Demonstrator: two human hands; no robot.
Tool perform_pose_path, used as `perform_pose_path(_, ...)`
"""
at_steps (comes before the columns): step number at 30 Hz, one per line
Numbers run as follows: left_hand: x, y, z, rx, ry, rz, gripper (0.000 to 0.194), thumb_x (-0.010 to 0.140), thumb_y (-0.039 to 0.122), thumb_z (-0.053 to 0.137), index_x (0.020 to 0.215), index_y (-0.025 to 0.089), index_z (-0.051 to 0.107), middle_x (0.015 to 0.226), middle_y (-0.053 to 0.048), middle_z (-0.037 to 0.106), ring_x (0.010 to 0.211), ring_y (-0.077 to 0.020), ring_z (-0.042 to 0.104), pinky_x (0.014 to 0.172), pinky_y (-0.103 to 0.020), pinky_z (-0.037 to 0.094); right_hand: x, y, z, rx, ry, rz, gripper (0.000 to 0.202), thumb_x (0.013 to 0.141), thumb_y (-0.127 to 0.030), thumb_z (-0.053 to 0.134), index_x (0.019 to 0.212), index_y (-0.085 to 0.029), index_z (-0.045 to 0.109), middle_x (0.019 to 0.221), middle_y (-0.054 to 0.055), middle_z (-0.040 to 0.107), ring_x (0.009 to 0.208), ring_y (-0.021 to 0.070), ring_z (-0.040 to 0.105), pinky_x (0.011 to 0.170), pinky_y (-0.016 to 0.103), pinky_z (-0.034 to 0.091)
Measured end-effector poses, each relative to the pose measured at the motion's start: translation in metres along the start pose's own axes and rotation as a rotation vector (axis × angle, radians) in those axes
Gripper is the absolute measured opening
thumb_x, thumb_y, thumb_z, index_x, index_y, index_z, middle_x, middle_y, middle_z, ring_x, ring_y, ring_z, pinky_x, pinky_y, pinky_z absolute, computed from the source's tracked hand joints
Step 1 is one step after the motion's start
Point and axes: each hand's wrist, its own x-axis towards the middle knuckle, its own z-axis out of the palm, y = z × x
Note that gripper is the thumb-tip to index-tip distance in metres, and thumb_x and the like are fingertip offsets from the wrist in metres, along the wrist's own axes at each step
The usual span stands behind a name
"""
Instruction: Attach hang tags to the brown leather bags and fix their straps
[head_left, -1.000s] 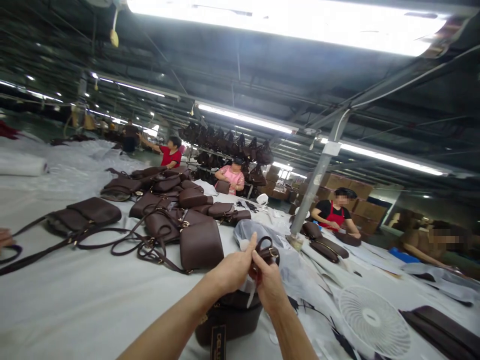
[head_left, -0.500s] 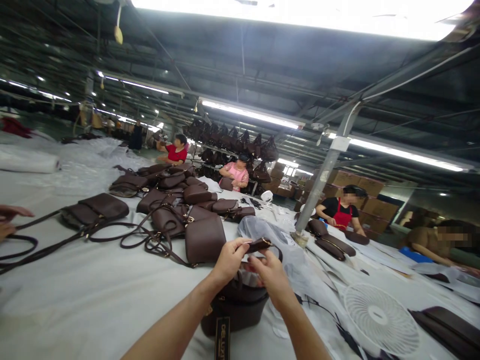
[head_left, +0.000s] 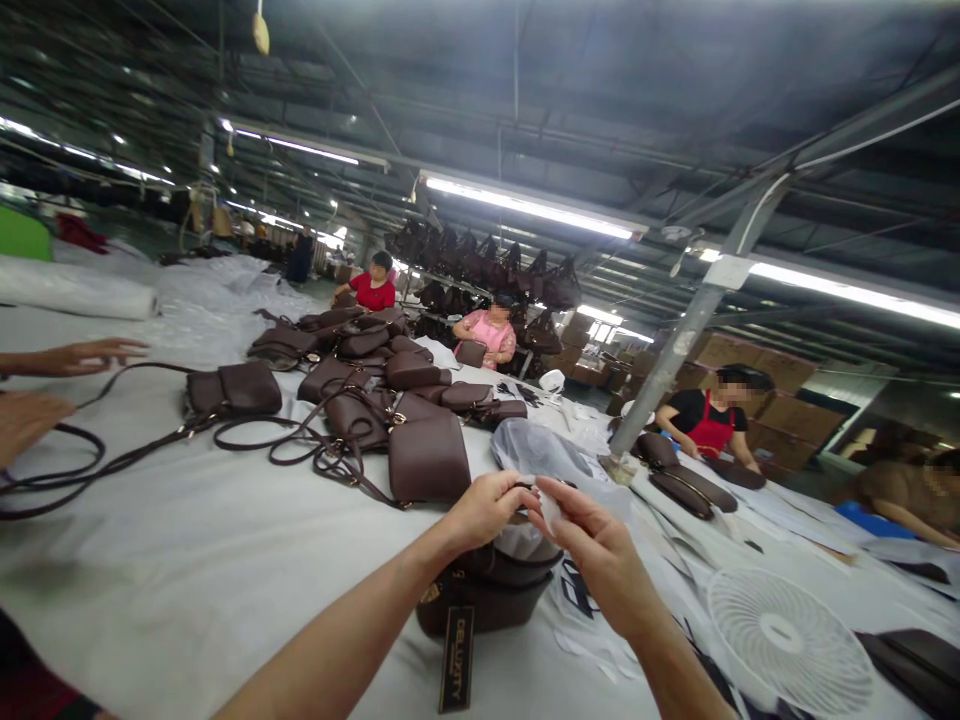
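A: Where's the bag point(head_left: 487, 605) from the grip?

B: Just below both hands, on their near side, standing mouth up. Long axis runs left to right. Black tag point(head_left: 456, 660) on its near face.

A: And the grip?

B: Left hand point(head_left: 484, 515): pinched, seemingly on a dark strap point(head_left: 526, 487); fingers hide most of it. Right hand point(head_left: 596, 540): thumb and fingers closed on a white scrap point(head_left: 551, 508). Fingertips of both nearly meet.

A: Nearer hand?

B: Left, over the mouth. Right sits toward the bag's right end, slightly farther off.

A: Surface?

B: Table point(head_left: 315, 610), pale cover, lightly creased, open to the near left.

A: Room?

B: Plastic point(head_left: 536, 445) just beyond the hands. Pile point(head_left: 427, 455) far left, fan point(head_left: 780, 630) right, post point(head_left: 664, 370) far right. Another person's hands point(head_left: 34, 425) at the left edge, well apart.
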Motion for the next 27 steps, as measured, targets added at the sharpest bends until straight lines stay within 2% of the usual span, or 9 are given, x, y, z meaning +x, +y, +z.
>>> perform_pose_path(5,-0.003,0.010,-0.003,0.024,-0.020,0.052,0.028,0.089,0.036,0.046,0.084,0.013,0.062,0.081,-0.003,0.064,0.076,-0.0155,0.056,0.071,-0.024,0.045,-0.003,-0.005,-0.002,-0.044,-0.138,0.002,0.058,0.063,-0.032,0.085,0.118,-0.027,0.067,0.113,0.004,0.071,0.116,0.0249,0.059,0.104,0.041,0.045)
perform_pose_path(7,-0.005,0.013,-0.003,0.063,-0.034,0.056,0.026,0.088,0.034,0.047,0.085,0.013,0.063,0.083,-0.003,0.064,0.078,-0.0163,0.056,0.072,-0.024,0.045,-0.003,-0.010,-0.004,-0.103,-0.119,0.021,0.054,0.063,-0.037,0.084,0.113,-0.025,0.069,0.104,0.005,0.073,0.110,0.0244,0.063,0.095,0.036,0.052)
perform_pose_path(9,-0.007,0.015,-0.003,0.158,-0.052,0.059,0.023,0.088,0.029,0.046,0.084,0.014,0.063,0.079,-0.002,0.063,0.076,-0.0161,0.055,0.069,-0.024,0.043,0.000,-0.015,-0.007,-0.233,-0.029,-0.005,0.040,0.063,-0.045,0.082,0.093,-0.020,0.073,0.084,0.005,0.074,0.080,0.0195,0.069,0.067,0.027,0.057)
perform_pose_path(11,-0.008,0.018,-0.002,0.268,-0.061,0.077,0.022,0.088,0.025,0.045,0.082,0.014,0.063,0.074,-0.001,0.061,0.071,-0.0152,0.052,0.065,-0.023,0.041,0.004,-0.018,-0.009,-0.303,0.033,-0.031,0.039,0.069,-0.053,0.075,0.081,-0.017,0.069,0.064,0.001,0.067,0.045,0.0083,0.053,0.038,0.017,0.040)
perform_pose_path(12,-0.008,0.019,-0.001,0.308,-0.063,0.087,0.023,0.089,0.025,0.044,0.081,0.014,0.063,0.072,-0.001,0.060,0.069,-0.0148,0.051,0.064,-0.023,0.040,0.005,-0.020,-0.011,-0.311,0.038,-0.027,0.040,0.071,-0.056,0.071,0.079,-0.017,0.066,0.057,-0.002,0.062,0.036,0.0044,0.041,0.032,0.016,0.029)
perform_pose_path(14,-0.009,0.020,0.000,0.361,-0.076,0.102,0.023,0.089,0.025,0.044,0.081,0.014,0.063,0.072,-0.001,0.060,0.068,-0.0147,0.051,0.063,-0.023,0.040,0.008,-0.021,-0.012,-0.341,0.016,0.008,0.040,0.073,-0.057,0.067,0.081,-0.018,0.061,0.050,-0.005,0.056,0.031,0.0025,0.028,0.030,0.016,0.019)
perform_pose_path(16,-0.009,0.019,0.000,0.397,-0.104,0.121,0.022,0.089,0.025,0.044,0.083,0.015,0.063,0.075,-0.002,0.063,0.071,-0.0156,0.053,0.067,-0.024,0.041,0.011,-0.022,-0.011,-0.489,0.016,0.009,0.037,0.073,-0.054,0.067,0.080,-0.019,0.059,0.048,-0.005,0.055,0.031,0.0053,0.034,0.032,0.018,0.024)
perform_pose_path(21,-0.009,0.016,0.001,0.383,-0.197,0.163,0.020,0.089,0.027,0.044,0.086,0.017,0.061,0.084,-0.002,0.065,0.080,-0.0170,0.057,0.075,-0.024,0.043,0.015,-0.020,-0.003,-0.937,0.031,-0.184,0.026,0.076,-0.038,0.063,0.058,-0.020,0.056,0.044,-0.004,0.053,0.040,0.0097,0.048,0.041,0.021,0.036)
perform_pose_path(27,-0.007,0.016,0.002,0.222,-0.103,0.143,0.033,0.095,0.034,0.035,0.082,0.015,0.058,0.079,-0.001,0.060,0.076,-0.0149,0.054,0.074,-0.024,0.043,0.017,-0.019,0.003,-0.631,0.084,-0.100,0.031,0.073,-0.050,0.068,0.072,-0.020,0.061,0.048,-0.003,0.059,0.041,0.0123,0.055,0.041,0.023,0.047)
